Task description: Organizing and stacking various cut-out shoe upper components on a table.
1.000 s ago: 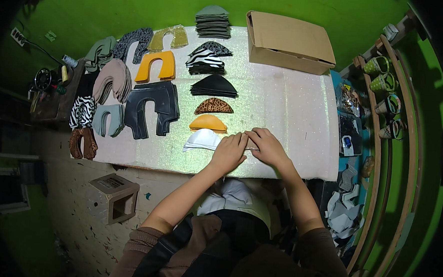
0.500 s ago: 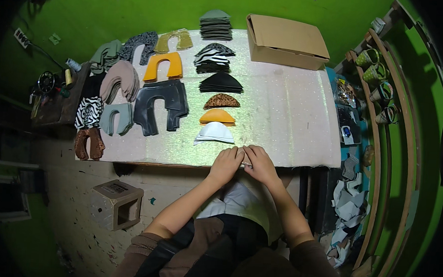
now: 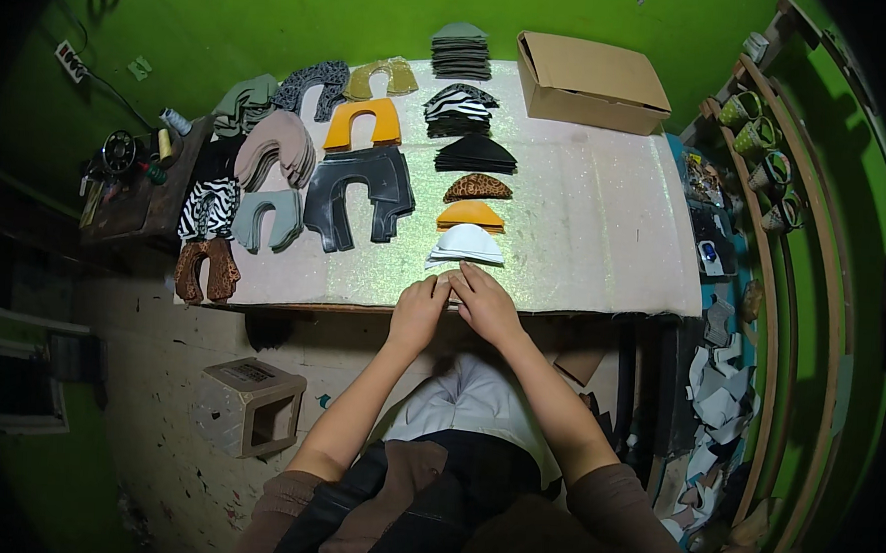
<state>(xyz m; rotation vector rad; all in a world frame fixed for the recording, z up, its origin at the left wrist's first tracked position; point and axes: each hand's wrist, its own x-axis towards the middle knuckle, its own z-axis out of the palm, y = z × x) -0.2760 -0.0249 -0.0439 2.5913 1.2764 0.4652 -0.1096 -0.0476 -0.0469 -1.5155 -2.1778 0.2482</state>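
Observation:
My left hand point(image 3: 420, 309) and my right hand point(image 3: 486, 303) meet at the table's front edge, fingers curled and fingertips touching or nearly so. Whatever lies between them is mostly hidden; I cannot make it out. Just beyond my fingertips lies a small stack of white half-round pieces point(image 3: 468, 244). A column of similar stacks runs away from me: orange pieces point(image 3: 471, 216), leopard-print pieces point(image 3: 478, 186), black pieces point(image 3: 476, 154), zebra-print pieces point(image 3: 459, 110) and grey-green pieces point(image 3: 461, 52).
U-shaped pieces cover the table's left side, among them dark grey ones point(image 3: 358, 187), orange ones point(image 3: 364, 124) and pink ones point(image 3: 274, 148). A cardboard box point(image 3: 593, 84) sits at the back right. Left stands a sewing machine point(image 3: 119, 154); a wooden rack point(image 3: 755, 243) holds footwear on the right.
My view has swung, shifting the whole table in the picture. Relative to the stacks, both hands have moved left, to just in front of the white pieces, still together.

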